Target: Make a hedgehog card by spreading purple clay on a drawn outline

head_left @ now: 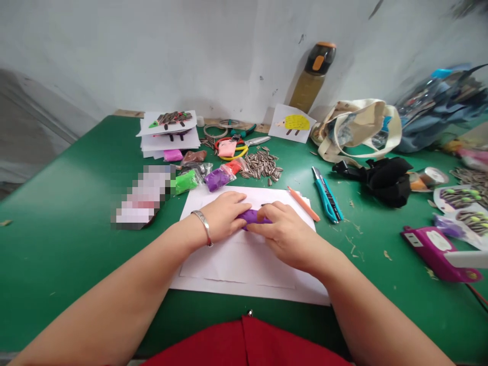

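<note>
A flattened piece of purple modelling clay (250,217) lies on white paper (244,264) in front of me. My left hand (223,213) rests flat at the clay's left side, fingers stretched out with their tips touching it. On the right, the bent fingers of my right hand (282,231) press and grip the clay, covering part of it. Just beyond my right hand, an orange pen (304,204) lies across the paper's edge. Bags of purple clay (218,179) and green clay (185,182) lie behind the paper.
Sunflower seeds (262,163) are heaped behind the paper, near scissors (244,147). A teal utility knife (327,195) lies to the right. Farther right are a black strap (389,183) and a magenta device (438,254). A bottle (312,76) leans against the wall behind a hedgehog drawing (293,123).
</note>
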`<control>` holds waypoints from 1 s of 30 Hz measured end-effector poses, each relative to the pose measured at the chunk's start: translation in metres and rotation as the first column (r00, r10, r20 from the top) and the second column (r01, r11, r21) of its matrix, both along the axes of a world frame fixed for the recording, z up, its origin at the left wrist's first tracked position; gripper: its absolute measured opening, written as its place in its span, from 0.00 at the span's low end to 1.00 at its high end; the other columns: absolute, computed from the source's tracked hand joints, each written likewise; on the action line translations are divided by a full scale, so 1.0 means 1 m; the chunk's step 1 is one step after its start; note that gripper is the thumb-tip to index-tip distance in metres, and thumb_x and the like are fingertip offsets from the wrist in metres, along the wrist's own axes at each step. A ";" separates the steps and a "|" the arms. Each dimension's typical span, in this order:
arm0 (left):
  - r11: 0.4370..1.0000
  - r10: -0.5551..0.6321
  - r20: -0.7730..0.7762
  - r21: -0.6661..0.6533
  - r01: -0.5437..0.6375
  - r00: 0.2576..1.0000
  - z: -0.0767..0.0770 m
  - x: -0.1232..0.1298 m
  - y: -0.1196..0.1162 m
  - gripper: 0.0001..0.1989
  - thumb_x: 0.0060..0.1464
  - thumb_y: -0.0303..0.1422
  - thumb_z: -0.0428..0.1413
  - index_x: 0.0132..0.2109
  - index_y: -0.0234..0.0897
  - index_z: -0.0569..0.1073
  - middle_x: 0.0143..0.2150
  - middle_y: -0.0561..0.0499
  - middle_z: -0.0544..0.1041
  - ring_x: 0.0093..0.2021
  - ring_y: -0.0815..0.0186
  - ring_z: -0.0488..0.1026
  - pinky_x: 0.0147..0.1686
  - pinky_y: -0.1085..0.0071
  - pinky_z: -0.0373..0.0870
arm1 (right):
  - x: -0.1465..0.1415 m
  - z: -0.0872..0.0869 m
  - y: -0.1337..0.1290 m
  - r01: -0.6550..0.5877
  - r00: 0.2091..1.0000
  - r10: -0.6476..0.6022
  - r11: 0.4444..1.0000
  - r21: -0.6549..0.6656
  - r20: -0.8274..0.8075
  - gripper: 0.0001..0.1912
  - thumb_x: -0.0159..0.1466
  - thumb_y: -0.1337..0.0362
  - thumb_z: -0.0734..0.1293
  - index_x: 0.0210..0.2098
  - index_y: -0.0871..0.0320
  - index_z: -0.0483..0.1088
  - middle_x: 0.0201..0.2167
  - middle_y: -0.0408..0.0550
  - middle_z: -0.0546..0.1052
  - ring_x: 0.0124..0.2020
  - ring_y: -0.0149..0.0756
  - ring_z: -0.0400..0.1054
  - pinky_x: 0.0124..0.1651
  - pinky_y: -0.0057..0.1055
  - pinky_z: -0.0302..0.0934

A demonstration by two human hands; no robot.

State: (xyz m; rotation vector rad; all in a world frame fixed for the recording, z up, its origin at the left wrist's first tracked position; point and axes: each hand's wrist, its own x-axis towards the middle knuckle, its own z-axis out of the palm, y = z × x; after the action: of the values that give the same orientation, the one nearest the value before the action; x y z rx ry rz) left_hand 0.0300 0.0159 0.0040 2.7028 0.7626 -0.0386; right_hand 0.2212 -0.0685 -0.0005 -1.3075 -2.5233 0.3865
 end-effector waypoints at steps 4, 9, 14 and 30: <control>1.000 0.002 -0.010 0.004 -0.002 1.000 -0.001 0.000 0.000 0.12 0.57 0.33 0.53 0.47 0.35 0.72 0.46 0.43 0.70 0.48 0.55 0.66 0.50 0.60 0.63 | 0.000 -0.004 0.001 -0.014 0.999 0.015 1.000 -0.017 0.051 0.20 0.64 0.74 0.59 0.47 0.48 0.75 0.40 0.50 0.71 0.43 0.41 0.59 0.45 0.38 0.53; 1.000 0.021 0.010 0.016 -0.021 1.000 -0.004 -0.001 -0.001 0.11 0.56 0.33 0.54 0.46 0.35 0.72 0.48 0.43 0.70 0.48 0.55 0.66 0.50 0.61 0.63 | -0.001 -0.004 0.002 -0.019 0.996 0.022 0.999 -0.032 0.086 0.20 0.63 0.74 0.60 0.47 0.47 0.75 0.40 0.50 0.70 0.44 0.42 0.58 0.46 0.39 0.52; 0.999 0.018 0.026 0.030 -0.019 0.999 -0.005 -0.002 -0.001 0.10 0.56 0.33 0.54 0.46 0.36 0.72 0.47 0.44 0.70 0.48 0.56 0.66 0.50 0.61 0.63 | 0.001 0.004 0.000 0.007 0.998 -0.006 1.000 -0.018 0.070 0.21 0.62 0.75 0.60 0.46 0.47 0.76 0.39 0.50 0.71 0.43 0.41 0.59 0.45 0.38 0.53; 1.000 -0.004 0.026 -0.008 0.004 1.000 -0.003 -0.005 0.004 0.13 0.60 0.29 0.48 0.49 0.35 0.72 0.48 0.42 0.71 0.48 0.56 0.68 0.51 0.59 0.64 | 0.004 -0.002 0.003 0.026 0.999 -0.026 1.000 -0.004 0.034 0.24 0.61 0.76 0.59 0.49 0.48 0.74 0.42 0.49 0.72 0.43 0.41 0.61 0.47 0.39 0.55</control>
State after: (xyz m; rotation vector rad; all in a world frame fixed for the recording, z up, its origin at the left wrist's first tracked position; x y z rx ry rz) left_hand 0.0253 0.0197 0.0009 2.6917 0.7481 -0.0067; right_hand 0.2247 -0.0658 -0.0028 -1.3579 -2.5313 0.3677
